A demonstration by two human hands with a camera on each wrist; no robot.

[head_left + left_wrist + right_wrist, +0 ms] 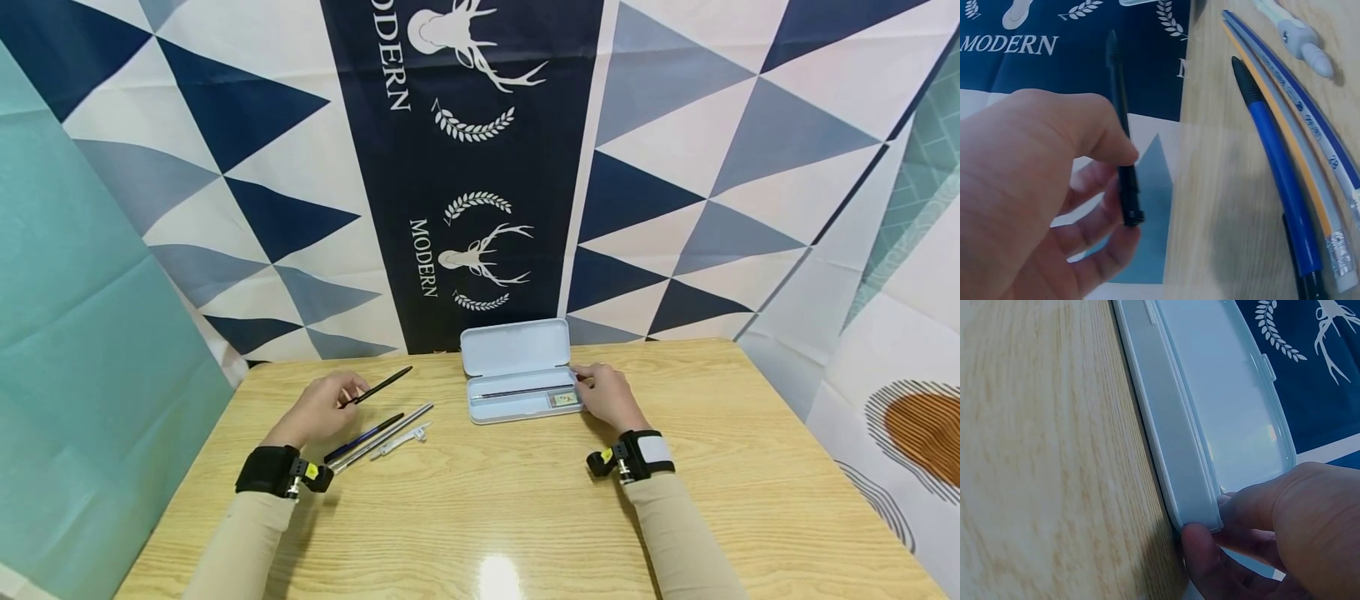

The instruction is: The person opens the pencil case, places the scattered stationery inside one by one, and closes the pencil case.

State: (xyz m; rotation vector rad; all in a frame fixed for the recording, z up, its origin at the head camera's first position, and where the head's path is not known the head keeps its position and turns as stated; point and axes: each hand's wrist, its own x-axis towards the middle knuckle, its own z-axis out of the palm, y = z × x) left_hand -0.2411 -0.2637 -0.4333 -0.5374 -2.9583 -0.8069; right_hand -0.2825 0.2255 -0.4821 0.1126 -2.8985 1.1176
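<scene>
My left hand (322, 407) pinches a thin black pen (378, 385) between thumb and fingers; the left wrist view shows that black pen (1121, 144) lifted off the wood. Beside it on the table lie a blue pen (365, 437), a grey pencil (390, 434) and a small white piece (405, 440). A pale blue pencil case (517, 373) stands open at the table's far middle, with a dark pen and a small card inside. My right hand (606, 396) grips the case's right end; its fingers (1207, 562) curl round the corner of the case (1175, 456).
The wooden table (525, 508) stops at a wall hung with a blue and white triangle cloth (480, 167). A teal panel (82, 333) stands at the left. The blue pen (1279, 181) and pencil (1310, 181) lie close to my left hand.
</scene>
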